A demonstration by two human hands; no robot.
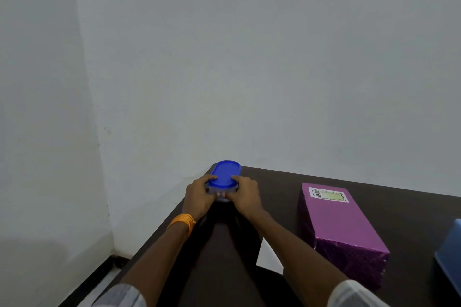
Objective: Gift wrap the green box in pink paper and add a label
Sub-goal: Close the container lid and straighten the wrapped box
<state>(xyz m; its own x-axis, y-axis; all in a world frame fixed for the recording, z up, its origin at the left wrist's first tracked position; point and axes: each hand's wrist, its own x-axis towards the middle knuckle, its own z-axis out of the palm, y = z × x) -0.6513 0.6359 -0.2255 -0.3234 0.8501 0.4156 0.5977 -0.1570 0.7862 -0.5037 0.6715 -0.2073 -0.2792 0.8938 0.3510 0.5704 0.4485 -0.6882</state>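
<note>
As the box stands: pink-wrapped box (341,229) sits at the right of the worktop (404,209), label (328,195) stuck on top; wrapping looks finished.
Left to do: seemingly only tidying.
Left hand (199,194): arm outstretched, fingers (214,196) curled round the blue-lidded container (224,174) at the far corner.
Right hand (245,194): gripping its other side, thumb on the lid.

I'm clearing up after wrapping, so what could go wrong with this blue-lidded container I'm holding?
The blue-lidded container is held at the table corner; if the left hand or right hand slips, it may fall off. The right forearm passes over a white paper scrap and could drag it. The pink wrapped box stands near that arm, so a swing might knock it.
</note>
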